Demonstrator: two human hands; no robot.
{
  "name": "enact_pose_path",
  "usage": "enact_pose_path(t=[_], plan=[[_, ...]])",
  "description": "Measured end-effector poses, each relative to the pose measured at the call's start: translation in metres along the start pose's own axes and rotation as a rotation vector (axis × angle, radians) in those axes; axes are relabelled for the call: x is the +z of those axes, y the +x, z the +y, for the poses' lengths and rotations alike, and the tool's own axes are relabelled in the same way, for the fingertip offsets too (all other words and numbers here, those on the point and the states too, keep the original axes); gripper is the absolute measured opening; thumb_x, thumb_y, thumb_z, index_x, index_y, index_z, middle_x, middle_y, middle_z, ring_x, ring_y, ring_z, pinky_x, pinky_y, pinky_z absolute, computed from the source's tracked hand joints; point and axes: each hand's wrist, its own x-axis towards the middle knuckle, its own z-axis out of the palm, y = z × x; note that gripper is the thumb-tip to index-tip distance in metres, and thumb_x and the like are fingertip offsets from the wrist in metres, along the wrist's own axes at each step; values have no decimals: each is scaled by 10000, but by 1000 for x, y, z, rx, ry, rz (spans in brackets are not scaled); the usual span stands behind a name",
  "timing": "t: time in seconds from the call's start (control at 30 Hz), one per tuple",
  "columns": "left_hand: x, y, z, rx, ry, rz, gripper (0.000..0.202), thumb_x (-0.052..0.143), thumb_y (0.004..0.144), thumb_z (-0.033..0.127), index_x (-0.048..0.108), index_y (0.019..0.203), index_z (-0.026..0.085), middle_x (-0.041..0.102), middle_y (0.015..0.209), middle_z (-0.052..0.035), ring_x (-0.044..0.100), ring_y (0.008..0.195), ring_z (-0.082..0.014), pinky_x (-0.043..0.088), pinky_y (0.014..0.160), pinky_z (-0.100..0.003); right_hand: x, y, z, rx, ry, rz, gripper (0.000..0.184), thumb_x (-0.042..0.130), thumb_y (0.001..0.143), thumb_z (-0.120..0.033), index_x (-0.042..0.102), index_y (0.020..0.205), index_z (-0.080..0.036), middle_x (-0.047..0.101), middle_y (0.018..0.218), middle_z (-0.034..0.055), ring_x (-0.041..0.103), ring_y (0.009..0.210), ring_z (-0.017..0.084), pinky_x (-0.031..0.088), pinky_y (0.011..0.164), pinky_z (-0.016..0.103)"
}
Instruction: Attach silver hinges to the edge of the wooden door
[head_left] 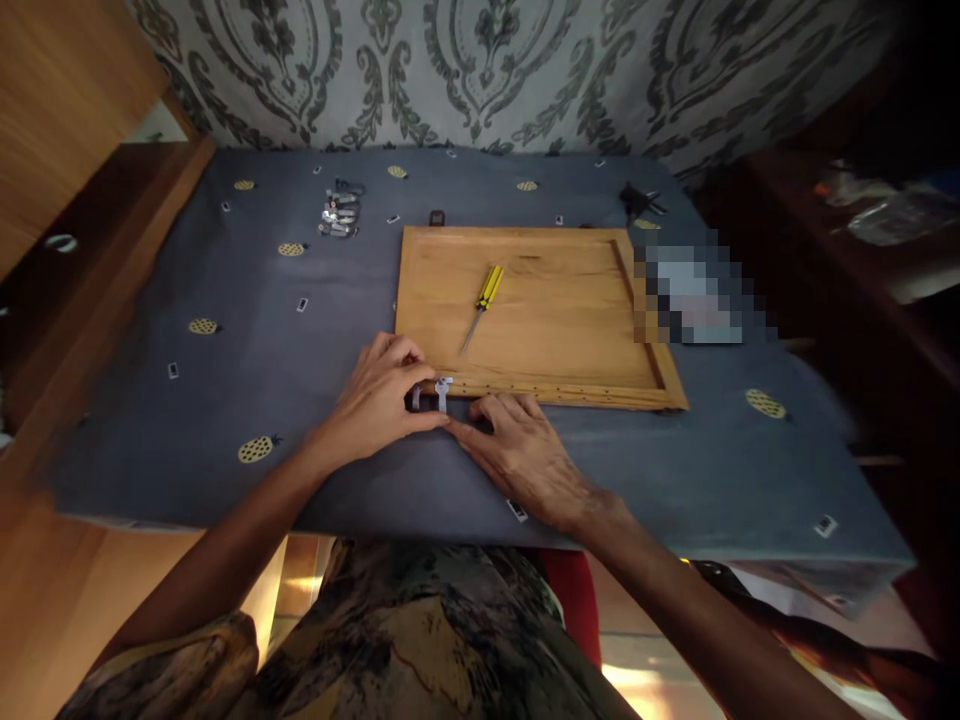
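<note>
A wooden framed panel [555,320] lies on the cloth-covered table, with a row of small dark holes along its near edge. At that edge's left end sit small silvery metal hooks [442,392]. My left hand [382,395] is closed around the hooks, index finger above and thumb below. My right hand [525,450] rests at the near edge just right of them. Its thumb reaches to the hooks' lower end, by my left thumb, and its other fingers bend against the wood, apart from the thumb. On the panel lies a yellow-and-black screwdriver [488,292].
Several metal hooks [339,215] lie in a pile at the back left. A small dark square piece [437,217] is behind the panel. A black object [639,202] lies at the back right, and a blurred-out item [697,295] sits right of the panel. Patterned fabric [480,70] hangs behind.
</note>
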Motion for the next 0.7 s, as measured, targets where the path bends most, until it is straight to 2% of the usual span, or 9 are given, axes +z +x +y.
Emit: enact_pose_path(t=[0.1, 0.27, 0.33, 0.5, 0.6, 0.7], plan=[[-1, 0, 1, -11, -4, -16, 318, 848, 772, 386, 728, 994, 193, 582, 1074, -63, 488, 1065, -277, 429, 931, -446, -2, -1, 1, -6, 19, 8, 299, 485, 1013, -169, 715, 1191, -240, 624, 959, 85, 510, 897, 223, 373, 830, 347], [-1, 0, 1, -22, 16, -24, 320, 844, 778, 408, 728, 997, 205, 586, 1076, -55, 494, 1068, -273, 428, 935, -444, -3, -9, 4, -18, 211, 67, 303, 441, 1007, -138, 736, 1052, -189, 635, 968, 98, 533, 912, 214, 434, 812, 352], [-1, 0, 0, -15, 18, -21, 329, 848, 776, 409, 728, 1004, 205, 587, 1072, -55, 498, 1065, -272, 431, 932, -445, -2, -10, 3, -35, 244, 68, 298, 441, 1003, -129, 729, 1064, -178, 642, 952, 93, 544, 903, 207, 453, 813, 356], [0, 0, -1, -15, -9, -20, 330, 848, 781, 389, 729, 1027, 203, 579, 1075, -66, 496, 1078, -280, 439, 924, -456, -3, -2, -6, -66, 108, 1, 393, 454, 989, -105, 637, 1321, -209, 614, 899, 66, 522, 830, 212, 435, 790, 353], [0, 0, -1, -16, -3, -21, 335, 851, 779, 383, 728, 1035, 205, 581, 1081, -61, 498, 1080, -278, 440, 923, -450, -6, 6, -11, -80, -4, -42, 365, 442, 1004, -114, 645, 1290, -216, 593, 856, 52, 527, 799, 208, 417, 766, 339], [0, 0, -1, -6, 13, -11, 354, 867, 761, 395, 731, 1024, 202, 590, 1066, -57, 506, 1060, -272, 442, 911, -443, -9, 7, -12, -82, -51, -47, 319, 425, 1008, -108, 674, 1196, -171, 591, 819, 49, 539, 769, 203, 414, 729, 327]])
